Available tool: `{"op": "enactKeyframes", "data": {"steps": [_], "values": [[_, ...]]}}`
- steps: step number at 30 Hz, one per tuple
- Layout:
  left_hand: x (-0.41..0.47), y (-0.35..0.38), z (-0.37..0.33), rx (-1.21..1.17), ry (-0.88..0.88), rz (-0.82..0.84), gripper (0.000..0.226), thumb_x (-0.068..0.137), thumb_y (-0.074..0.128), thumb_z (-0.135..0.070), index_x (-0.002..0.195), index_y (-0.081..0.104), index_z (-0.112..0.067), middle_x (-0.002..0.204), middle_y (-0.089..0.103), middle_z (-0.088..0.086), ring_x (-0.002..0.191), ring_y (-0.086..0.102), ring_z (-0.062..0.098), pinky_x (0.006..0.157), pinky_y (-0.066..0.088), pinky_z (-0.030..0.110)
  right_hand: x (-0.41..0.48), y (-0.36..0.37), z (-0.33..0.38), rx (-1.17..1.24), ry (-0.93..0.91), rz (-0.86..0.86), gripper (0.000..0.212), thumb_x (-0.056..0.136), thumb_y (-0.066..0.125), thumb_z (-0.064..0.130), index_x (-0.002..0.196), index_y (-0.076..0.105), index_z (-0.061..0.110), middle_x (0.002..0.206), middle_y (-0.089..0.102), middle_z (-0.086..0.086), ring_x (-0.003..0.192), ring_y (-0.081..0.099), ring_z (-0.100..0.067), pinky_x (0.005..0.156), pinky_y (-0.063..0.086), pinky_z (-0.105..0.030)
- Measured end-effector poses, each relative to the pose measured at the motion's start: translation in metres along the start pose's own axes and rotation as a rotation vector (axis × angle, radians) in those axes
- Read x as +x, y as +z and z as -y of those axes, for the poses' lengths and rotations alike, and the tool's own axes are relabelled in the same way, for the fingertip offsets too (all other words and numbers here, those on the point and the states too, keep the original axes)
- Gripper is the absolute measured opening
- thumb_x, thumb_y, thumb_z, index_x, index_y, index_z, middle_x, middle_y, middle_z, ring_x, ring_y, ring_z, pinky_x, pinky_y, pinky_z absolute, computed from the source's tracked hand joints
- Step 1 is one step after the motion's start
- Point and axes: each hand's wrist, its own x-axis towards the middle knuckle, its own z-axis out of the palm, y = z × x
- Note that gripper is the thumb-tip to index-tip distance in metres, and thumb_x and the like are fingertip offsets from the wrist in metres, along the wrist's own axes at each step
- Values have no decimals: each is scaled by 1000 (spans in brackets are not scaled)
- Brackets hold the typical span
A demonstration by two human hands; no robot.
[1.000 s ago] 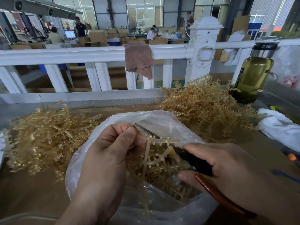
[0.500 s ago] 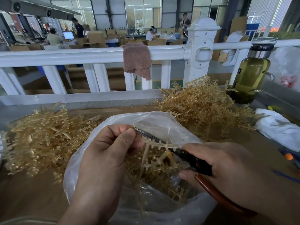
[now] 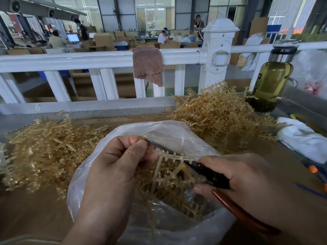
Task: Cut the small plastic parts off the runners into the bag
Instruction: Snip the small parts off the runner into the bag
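My left hand (image 3: 116, 167) pinches one end of a tan plastic runner (image 3: 174, 157) studded with small parts, held over the open clear plastic bag (image 3: 177, 131). My right hand (image 3: 247, 181) grips scissors (image 3: 200, 167) with black blades and brown handles. The blades lie along the runner, their tip near my left thumb. More tan runner pieces hang down into the bag below. I cannot tell how far the blades are apart.
Heaps of tan runners lie left (image 3: 44, 147) and back right (image 3: 221, 117) on the brown table (image 3: 31, 213). A bottle of greenish liquid (image 3: 272, 82), a white cloth (image 3: 300, 138) and an orange-tipped tool (image 3: 314, 169) are at right. A white railing (image 3: 88, 61) carrying a brown rag (image 3: 147, 65) borders the far edge.
The hands, runner and scissors stay almost in place over the bag; the scissor tip has crept slightly toward my left thumb. The view has shifted a little.
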Motion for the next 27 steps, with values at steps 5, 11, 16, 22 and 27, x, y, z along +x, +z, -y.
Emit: {"op": "enactKeyframes", "data": {"steps": [5, 11, 16, 22, 27], "values": [[0, -1, 2, 4, -5, -6, 13, 76, 80, -33, 75, 73, -22, 81, 76, 9, 73, 70, 16, 78, 47, 37, 0, -1, 0, -2, -10, 11, 42, 82, 45, 71, 83, 61, 32, 66, 57, 16, 62, 56, -4, 51, 38, -20], [1, 2, 4, -125, -89, -2, 12, 74, 68, -31, 68, 73, -23, 78, 73, 10, 70, 69, 17, 68, 54, 30, -1, -1, 3, 28, 1, 33, 44, 81, 44, 70, 81, 60, 29, 64, 56, 14, 63, 57, -5, 51, 40, -21], [2, 4, 4, -183, -131, 8, 14, 75, 66, -27, 63, 71, -22, 75, 70, 10, 67, 68, 17, 62, 55, 29, 0, -3, 4, 18, -3, 47, 40, 82, 48, 67, 80, 60, 29, 63, 55, 14, 62, 56, -5, 52, 38, -20], [2, 6, 3, -234, -131, 18, 14, 75, 65, -25, 63, 70, -22, 73, 69, 10, 65, 66, 16, 59, 55, 26, 0, -2, 4, 10, 4, 38, 46, 80, 43, 70, 76, 57, 26, 62, 55, 11, 62, 56, -8, 50, 38, -22], [1, 7, 3, -252, -140, 30, 16, 77, 64, -23, 63, 70, -22, 74, 69, 8, 65, 66, 14, 60, 57, 24, 1, -4, 5, 3, 2, 43, 41, 82, 46, 68, 78, 60, 28, 61, 55, 12, 62, 56, -6, 51, 37, -20]]}}
